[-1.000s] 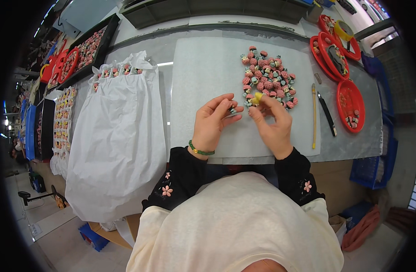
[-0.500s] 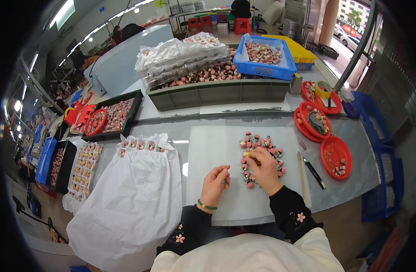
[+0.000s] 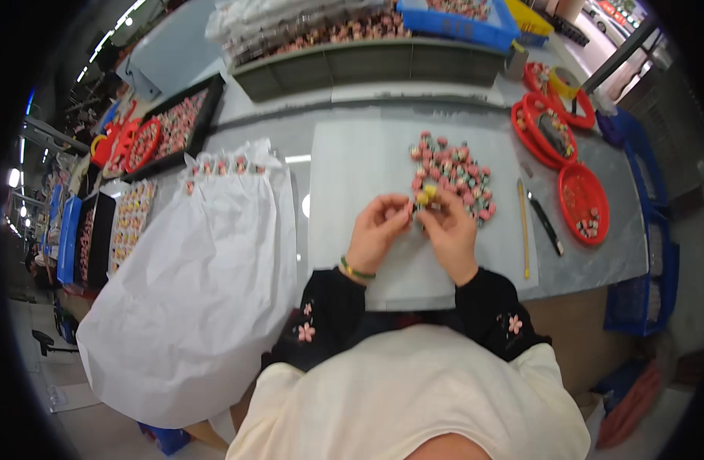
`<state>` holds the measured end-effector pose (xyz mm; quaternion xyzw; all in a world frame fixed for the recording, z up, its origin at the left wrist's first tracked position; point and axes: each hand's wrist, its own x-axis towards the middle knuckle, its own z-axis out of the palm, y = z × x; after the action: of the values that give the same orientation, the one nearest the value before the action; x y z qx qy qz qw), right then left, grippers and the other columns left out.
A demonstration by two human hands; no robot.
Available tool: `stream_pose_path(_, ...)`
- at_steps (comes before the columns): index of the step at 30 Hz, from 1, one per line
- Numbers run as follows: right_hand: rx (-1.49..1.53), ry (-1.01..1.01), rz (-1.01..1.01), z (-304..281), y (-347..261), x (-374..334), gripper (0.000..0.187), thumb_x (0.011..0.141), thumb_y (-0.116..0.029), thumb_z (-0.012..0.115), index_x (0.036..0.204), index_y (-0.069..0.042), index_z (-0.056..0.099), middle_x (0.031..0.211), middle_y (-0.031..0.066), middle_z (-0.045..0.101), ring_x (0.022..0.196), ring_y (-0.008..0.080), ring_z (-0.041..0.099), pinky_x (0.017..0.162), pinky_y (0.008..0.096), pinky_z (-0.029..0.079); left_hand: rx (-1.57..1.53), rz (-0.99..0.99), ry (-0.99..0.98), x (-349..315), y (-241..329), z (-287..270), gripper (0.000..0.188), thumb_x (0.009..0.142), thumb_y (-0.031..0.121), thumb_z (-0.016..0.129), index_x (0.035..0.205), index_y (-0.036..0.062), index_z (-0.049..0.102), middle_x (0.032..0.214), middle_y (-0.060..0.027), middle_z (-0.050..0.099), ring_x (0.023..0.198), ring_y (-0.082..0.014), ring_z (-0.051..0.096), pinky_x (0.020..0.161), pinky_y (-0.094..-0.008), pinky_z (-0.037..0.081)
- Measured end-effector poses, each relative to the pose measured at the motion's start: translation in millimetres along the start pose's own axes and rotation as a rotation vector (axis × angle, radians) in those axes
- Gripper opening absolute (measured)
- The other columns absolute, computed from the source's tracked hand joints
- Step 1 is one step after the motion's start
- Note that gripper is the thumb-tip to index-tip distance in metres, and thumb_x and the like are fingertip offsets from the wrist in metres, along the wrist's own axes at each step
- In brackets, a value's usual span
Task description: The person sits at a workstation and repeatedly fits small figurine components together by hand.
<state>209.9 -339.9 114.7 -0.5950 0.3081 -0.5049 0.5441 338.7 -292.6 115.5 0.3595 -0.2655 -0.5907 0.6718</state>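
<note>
L hand (image 3: 375,234) has thumb & fingertips pinched on a small pink pc (image 3: 409,208), over the white sheet (image 3: 348,165), nr the pink pile (image 3: 455,172). R hand (image 3: 452,241) is right beside, grip can't tell. Prob. close work on one pc; next move calls for steady fingertips.

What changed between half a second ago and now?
The right hand has drawn back from over the pile of pink figures toward the body; the left hand has come in, so the two nearly meet. What they hold is too small to tell. The thin yellow stick, black tool and pile stayed put.
</note>
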Motion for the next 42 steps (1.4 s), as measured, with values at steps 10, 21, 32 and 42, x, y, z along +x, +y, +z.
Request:
stream_pose_path(10, 0.032, -0.025, -0.104, 2.2, 1.4, -5.2, 0.054, 0.076, 0.013, 0.055, 0.124, 0.002, 0.033, 0.11, 0.0125, 0.047, 0.1, 0.0187, 0.051, 0.086, 0.0297, 0.045, -0.116, 0.006, 0.099, -8.0, 0.9, -6.6, 0.021, 0.087, 0.005, 0.046, 0.107, -0.0016, 0.044, 0.106, -0.0116, 0.051, 0.092, -0.0197, 0.055, 0.082, -0.0307, 0.047)
stream_pose_path(21, -0.03, -0.054, -0.124, 0.5, 3.7, -7.4, 0.052, 0.076, 0.009, 0.057, 0.123, 0.002, 0.035, 0.105, 0.0108, 0.05, 0.094, 0.0169, 0.053, 0.082, 0.0281, 0.046, 0.037, 0.209, 0.132, -7.5, 0.0, -6.7, 0.03, 0.085, 0.004, 0.051, 0.114, -0.0044, 0.047, 0.106, -0.0112, 0.054, 0.093, -0.0195, 0.057, 0.08, -0.0279, 0.049)
stream_pose_path(32, 0.023, -0.025, -0.01, 9.9, -3.1, -1.2, 0.038, 0.077, 0.004, 0.06, 0.113, 0.0, 0.049, 0.091, 0.0049, 0.058, 0.081, 0.01, 0.056, 0.065, 0.0197, 0.046, 0.253, 0.267, -0.097, -10.9, -4.2, -3.2, 0.041, 0.084, 0.0, 0.052, 0.123, -0.0024, 0.042, 0.115, -0.009, 0.052, 0.104, -0.0141, 0.049, 0.087, -0.0272, 0.043)
stream_pose_path(42, 0.086, -0.073, 0.065, 31.0, -28.4, -8.0, 0.03, 0.092, -0.015, 0.043, 0.117, 0.001, 0.044, 0.098, 0.0063, 0.056, 0.081, 0.0109, 0.055, 0.069, 0.0242, 0.045, 0.562, 0.77, 0.081, -7.1, 122.5, 53.2, 0.031, 0.075, 0.003, 0.062, 0.104, -0.003, 0.053, 0.09, -0.0062, 0.055, 0.084, -0.0106, 0.054, 0.072, -0.026, 0.05)
